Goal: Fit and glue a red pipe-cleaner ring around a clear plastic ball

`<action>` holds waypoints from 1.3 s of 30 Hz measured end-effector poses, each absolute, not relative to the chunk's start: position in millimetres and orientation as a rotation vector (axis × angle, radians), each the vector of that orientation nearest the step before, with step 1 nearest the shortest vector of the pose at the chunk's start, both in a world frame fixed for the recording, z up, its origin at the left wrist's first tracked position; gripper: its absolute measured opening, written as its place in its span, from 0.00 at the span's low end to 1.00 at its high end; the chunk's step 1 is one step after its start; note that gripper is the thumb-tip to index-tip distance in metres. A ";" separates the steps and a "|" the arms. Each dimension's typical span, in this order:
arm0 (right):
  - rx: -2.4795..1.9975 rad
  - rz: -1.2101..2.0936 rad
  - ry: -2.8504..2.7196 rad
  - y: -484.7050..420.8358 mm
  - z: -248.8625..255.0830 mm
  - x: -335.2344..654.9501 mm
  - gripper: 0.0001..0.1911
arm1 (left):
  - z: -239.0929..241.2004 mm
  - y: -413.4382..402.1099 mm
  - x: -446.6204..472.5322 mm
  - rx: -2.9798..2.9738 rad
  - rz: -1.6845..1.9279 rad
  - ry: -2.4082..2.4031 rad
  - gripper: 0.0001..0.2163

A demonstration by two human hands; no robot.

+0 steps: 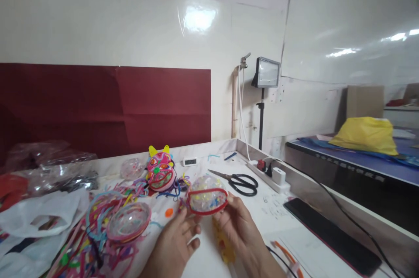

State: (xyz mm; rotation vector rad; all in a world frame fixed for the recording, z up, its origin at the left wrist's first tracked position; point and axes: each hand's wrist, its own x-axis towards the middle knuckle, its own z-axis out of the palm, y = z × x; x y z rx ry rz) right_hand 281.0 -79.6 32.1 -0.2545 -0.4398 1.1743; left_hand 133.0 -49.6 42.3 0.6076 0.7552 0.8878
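Note:
Both my hands hold a clear plastic half-dome [207, 196] filled with glittery bits and rimmed with a red pipe cleaner. My left hand [176, 241] pinches its left edge with fingers curled. My right hand [240, 228] grips its right edge. A second clear dome with a pink rim [128, 222] lies on the table to the left. Behind it stands a finished pink animal-face craft with yellow ears [160, 169]. Another small clear dome [131, 167] sits beside that craft.
A tangle of coloured pipe cleaners [98, 234] covers the left of the white table [262, 212]. Black scissors [240, 181], a power strip [271, 175], a small digital clock [190, 161] and a dark phone [330, 234] lie around. Plastic bags [49, 173] pile at far left.

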 end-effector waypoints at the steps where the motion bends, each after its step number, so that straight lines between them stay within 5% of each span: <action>1: -0.248 1.175 -0.446 -79.2 30.8 280.7 0.09 | 39.3 -51.6 134.5 0.581 0.882 0.708 0.06; 8: -0.246 1.203 -0.577 -78.2 24.6 276.8 0.03 | 31.0 -54.7 135.0 0.556 0.964 0.542 0.15; 22: -0.216 1.256 -0.557 -79.8 24.7 275.1 0.06 | 35.8 -53.3 133.9 0.557 1.009 0.512 0.07; 39: -0.281 1.213 -0.574 -81.1 24.9 271.9 0.05 | 35.9 -53.9 134.1 0.551 1.010 0.562 0.09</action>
